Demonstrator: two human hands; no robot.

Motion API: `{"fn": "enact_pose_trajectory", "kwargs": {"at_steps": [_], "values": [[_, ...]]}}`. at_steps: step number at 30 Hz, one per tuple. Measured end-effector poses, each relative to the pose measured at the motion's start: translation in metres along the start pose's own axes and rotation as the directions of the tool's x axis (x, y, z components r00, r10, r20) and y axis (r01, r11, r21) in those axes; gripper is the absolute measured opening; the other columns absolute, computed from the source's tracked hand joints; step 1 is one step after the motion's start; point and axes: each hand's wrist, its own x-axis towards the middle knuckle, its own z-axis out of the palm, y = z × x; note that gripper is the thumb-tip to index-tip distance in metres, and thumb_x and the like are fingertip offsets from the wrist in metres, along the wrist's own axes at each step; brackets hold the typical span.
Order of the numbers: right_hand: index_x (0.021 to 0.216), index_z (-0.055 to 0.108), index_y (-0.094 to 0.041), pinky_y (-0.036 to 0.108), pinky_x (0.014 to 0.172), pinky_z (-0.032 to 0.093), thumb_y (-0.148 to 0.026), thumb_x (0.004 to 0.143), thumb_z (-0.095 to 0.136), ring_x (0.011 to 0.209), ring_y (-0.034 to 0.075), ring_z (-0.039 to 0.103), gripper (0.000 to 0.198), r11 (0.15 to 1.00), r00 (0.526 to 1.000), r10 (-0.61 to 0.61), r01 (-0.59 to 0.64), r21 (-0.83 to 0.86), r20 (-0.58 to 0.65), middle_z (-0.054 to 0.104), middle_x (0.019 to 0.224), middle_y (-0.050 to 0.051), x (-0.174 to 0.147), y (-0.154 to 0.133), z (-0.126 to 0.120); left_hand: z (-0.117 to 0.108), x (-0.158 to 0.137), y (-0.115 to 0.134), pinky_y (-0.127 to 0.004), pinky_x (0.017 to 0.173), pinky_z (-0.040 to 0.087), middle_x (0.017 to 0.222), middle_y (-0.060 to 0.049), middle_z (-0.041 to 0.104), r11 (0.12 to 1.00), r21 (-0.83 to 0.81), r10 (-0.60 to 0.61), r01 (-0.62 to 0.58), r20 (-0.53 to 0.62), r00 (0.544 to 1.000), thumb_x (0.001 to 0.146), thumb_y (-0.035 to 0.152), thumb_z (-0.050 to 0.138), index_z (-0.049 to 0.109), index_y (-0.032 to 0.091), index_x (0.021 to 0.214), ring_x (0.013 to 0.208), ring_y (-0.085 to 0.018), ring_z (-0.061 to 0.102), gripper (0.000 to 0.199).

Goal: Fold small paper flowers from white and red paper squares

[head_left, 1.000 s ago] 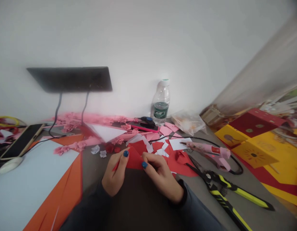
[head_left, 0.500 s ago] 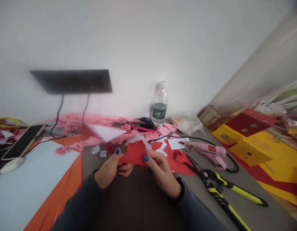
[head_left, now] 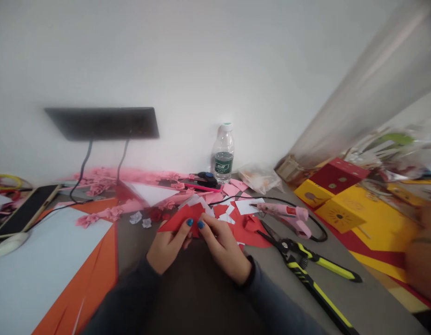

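Between my hands is a small sheet of red paper (head_left: 177, 219), its upper edge angular. My left hand (head_left: 169, 245) is closed on the paper's left part, thumb on top and fingers beneath. My right hand (head_left: 221, 244) pinches the right part, its thumb close to the left thumb. Just beyond the hands lie red and white paper scraps (head_left: 229, 214) and a larger red paper piece (head_left: 253, 235). Two crumpled white paper bits (head_left: 135, 217) sit to the left. The fingers under the paper are mostly hidden.
Black and yellow-green shears (head_left: 306, 260) and a pink glue gun (head_left: 287, 210) lie at right. A water bottle (head_left: 224, 153) stands by the wall. Pink paper flowers (head_left: 100, 216), a phone (head_left: 25, 209) and a mouse (head_left: 11, 244) are left. Another person's blurred hand (head_left: 422, 253) shows far right.
My hands have come closer together on the red paper, which has turned and now points to the left. The view has shifted, and another person's hand has appeared at the right edge.
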Motion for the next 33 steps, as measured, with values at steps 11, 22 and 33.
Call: {"fn": "enact_pose_trajectory", "kwargs": {"at_steps": [11, 22, 33], "values": [[0.106, 0.059, -0.022, 0.045, 0.078, 0.048, -0.049, 0.078, 0.06, 0.093, 0.035, 0.063, 0.04, 0.474, 0.966, 0.024, -0.236, -0.848, -0.256, 0.066, 0.106, 0.015, -0.144, 0.011, -0.142, 0.006, 0.003, 0.006, -0.019, 0.041, 0.044, 0.054, -0.007, 0.068, 0.946, -0.293, -0.116, 0.141, 0.101, 0.988, 0.078, 0.046, 0.07, 0.068, 0.01, 0.065, 0.044, -0.012, 0.058, 0.038], [0.115, 0.059, -0.016, 0.045, 0.074, 0.053, -0.04, 0.062, 0.073, 0.087, 0.035, 0.065, 0.059, 0.378, 0.984, 0.071, -0.176, -0.909, -0.161, 0.064, 0.098, 0.015, -0.167, 0.052, -0.176, 0.009, 0.004, 0.011, -0.016, 0.049, 0.051, 0.06, -0.001, 0.068, 0.626, -0.626, -0.413, 0.465, 0.24, 0.879, 0.048, 0.03, 0.092, 0.067, 0.01, 0.071, 0.053, -0.01, 0.064, 0.04], [0.11, 0.054, -0.031, 0.045, 0.072, 0.055, -0.032, 0.073, 0.067, 0.085, 0.034, 0.07, 0.039, 0.527, 0.93, 0.231, -0.366, -0.767, -0.286, 0.069, 0.1, 0.02, -0.211, 0.039, -0.181, 0.012, 0.001, 0.015, -0.023, 0.054, 0.054, 0.074, -0.006, 0.071, 0.669, -0.619, -0.329, 0.41, 0.247, 0.911, 0.058, 0.038, 0.088, 0.069, 0.011, 0.082, 0.062, -0.014, 0.065, 0.041]]}}
